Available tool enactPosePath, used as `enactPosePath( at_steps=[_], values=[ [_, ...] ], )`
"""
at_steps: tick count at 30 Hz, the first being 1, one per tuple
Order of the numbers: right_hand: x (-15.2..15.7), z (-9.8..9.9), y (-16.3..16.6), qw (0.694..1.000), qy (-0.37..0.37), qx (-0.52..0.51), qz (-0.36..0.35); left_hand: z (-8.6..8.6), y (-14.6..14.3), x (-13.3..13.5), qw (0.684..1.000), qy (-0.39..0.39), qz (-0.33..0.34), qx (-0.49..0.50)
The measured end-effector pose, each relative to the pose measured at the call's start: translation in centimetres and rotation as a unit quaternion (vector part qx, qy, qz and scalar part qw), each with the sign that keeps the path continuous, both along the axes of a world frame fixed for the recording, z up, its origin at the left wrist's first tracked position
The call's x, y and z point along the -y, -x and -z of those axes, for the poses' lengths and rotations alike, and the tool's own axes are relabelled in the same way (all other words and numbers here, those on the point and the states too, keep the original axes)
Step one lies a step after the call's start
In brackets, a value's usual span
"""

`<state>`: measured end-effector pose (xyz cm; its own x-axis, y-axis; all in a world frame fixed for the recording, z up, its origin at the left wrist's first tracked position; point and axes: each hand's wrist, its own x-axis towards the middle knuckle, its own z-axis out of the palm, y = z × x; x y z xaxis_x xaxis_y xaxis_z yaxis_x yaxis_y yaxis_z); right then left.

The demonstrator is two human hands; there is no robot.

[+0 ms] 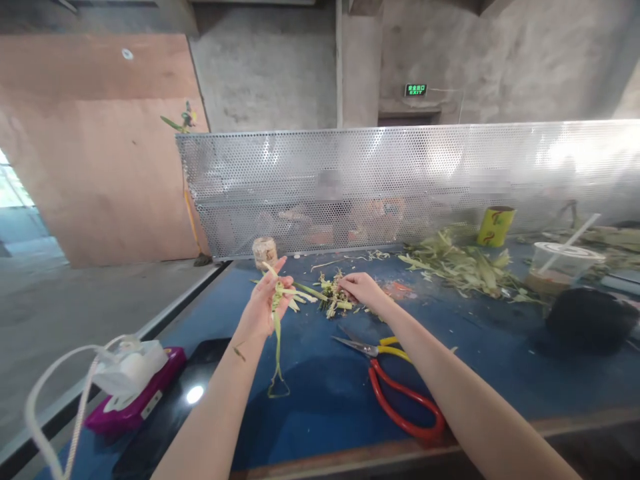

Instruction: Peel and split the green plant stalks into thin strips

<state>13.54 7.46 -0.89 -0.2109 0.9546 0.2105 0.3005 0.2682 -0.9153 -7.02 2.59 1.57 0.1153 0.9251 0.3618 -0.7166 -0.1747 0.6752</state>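
Observation:
My left hand (264, 303) is raised over the blue table (320, 380), fingers closed round a bundle of pale green leaf strips (280, 300); one long strip hangs down to the tabletop. My right hand (363, 288) reaches further in, its fingers curled onto a small pile of green and yellow plant cuttings (334, 297); what it grips there is hidden. Red-handled scissors (400, 397) and yellow-handled scissors (373, 347) lie crossed on the table, under my right forearm.
A perforated metal screen (400, 180) walls off the table's far side. More leaves (465, 267) pile at the right, with a yellow cup (495, 227), a lidded plastic cup with straw (563, 263) and a black object (590, 320). A purple device with white cord (133, 387) and a phone (195, 393) lie left.

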Motion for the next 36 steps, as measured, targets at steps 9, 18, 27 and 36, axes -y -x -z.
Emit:
enactPosePath(
  at_steps=[9,18,27,36],
  values=[
    [-0.2,0.3,-2.1,0.988,-0.053,0.019,0.141,-0.5,0.1,0.0,0.995,0.013,-0.009,0.097],
    [0.2,-0.7,-1.9,0.984,-0.055,-0.145,0.092,0.7,0.9,-0.7,0.998,0.02,0.002,-0.065],
    [1.5,-1.6,-1.5,0.947,0.015,-0.311,-0.084,-0.3,0.1,0.8,0.914,0.104,0.121,-0.372],
    [0.6,-2.1,-4.9,0.924,-0.01,-0.381,-0.036,-0.2,0.6,0.1,0.913,0.121,0.031,-0.387]
  ],
)
